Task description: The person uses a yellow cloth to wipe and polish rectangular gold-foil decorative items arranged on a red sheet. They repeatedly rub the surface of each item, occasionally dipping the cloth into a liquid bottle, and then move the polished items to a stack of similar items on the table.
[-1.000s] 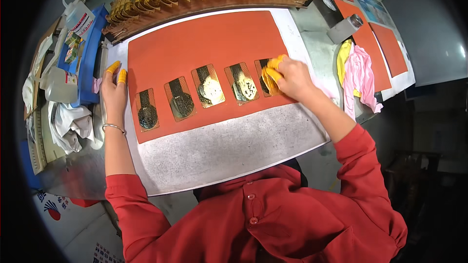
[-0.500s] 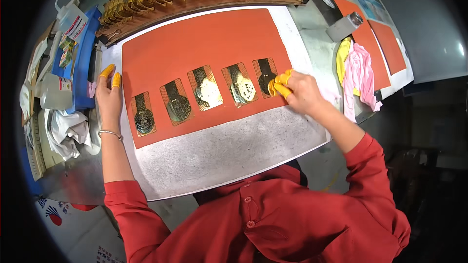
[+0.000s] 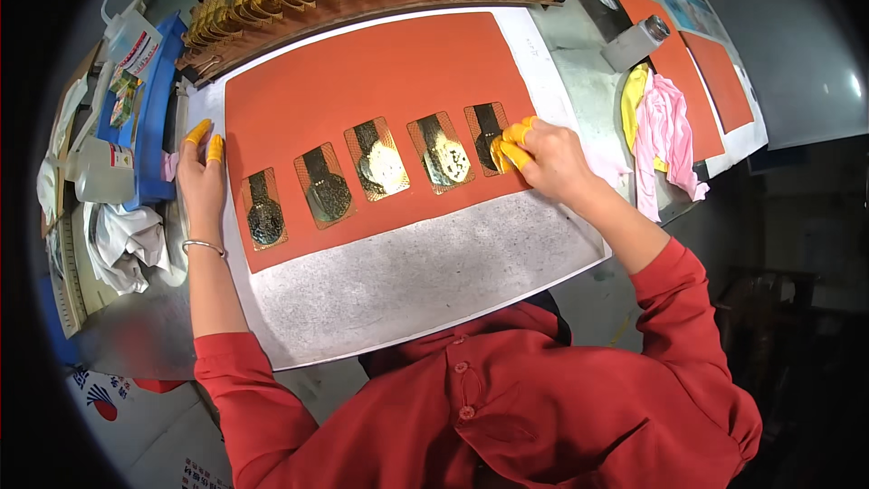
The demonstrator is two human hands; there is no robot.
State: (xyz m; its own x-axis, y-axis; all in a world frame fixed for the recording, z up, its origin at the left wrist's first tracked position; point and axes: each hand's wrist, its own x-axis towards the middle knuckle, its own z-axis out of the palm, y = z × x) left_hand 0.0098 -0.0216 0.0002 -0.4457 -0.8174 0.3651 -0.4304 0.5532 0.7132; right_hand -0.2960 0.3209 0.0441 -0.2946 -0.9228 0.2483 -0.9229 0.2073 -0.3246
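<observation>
Several thin gold-and-black patterned metal sheets lie in a slanting row on a red-orange mat (image 3: pixel 362 63). The second from the left (image 3: pixel 324 186) and the leftmost (image 3: pixel 264 210) look dark, while the middle sheet (image 3: pixel 377 160) and its right neighbour (image 3: pixel 442 154) shine brightly. At the rightmost sheet (image 3: pixel 487 131), my right hand (image 3: pixel 552 160) pinches the right edge with yellow-covered fingertips, which hide part of it. My left hand (image 3: pixel 201 177) lies at the left margin of the white board (image 3: pixel 407 281) beneath the mat, fingers extended and apart, two of them in yellow finger covers.
A long wooden rack (image 3: pixel 380 0) of curved gold strips stands behind the mat. On the left are a blue tray (image 3: pixel 154 149), plastic bottles and a white cloth (image 3: pixel 127 244). A grey bottle (image 3: pixel 636 43) and a pink cloth (image 3: pixel 667 131) lie to the right.
The view has shifted slightly. My right hand stays at the rightmost sheet with its fingers turned a little. The left hand has not visibly moved.
</observation>
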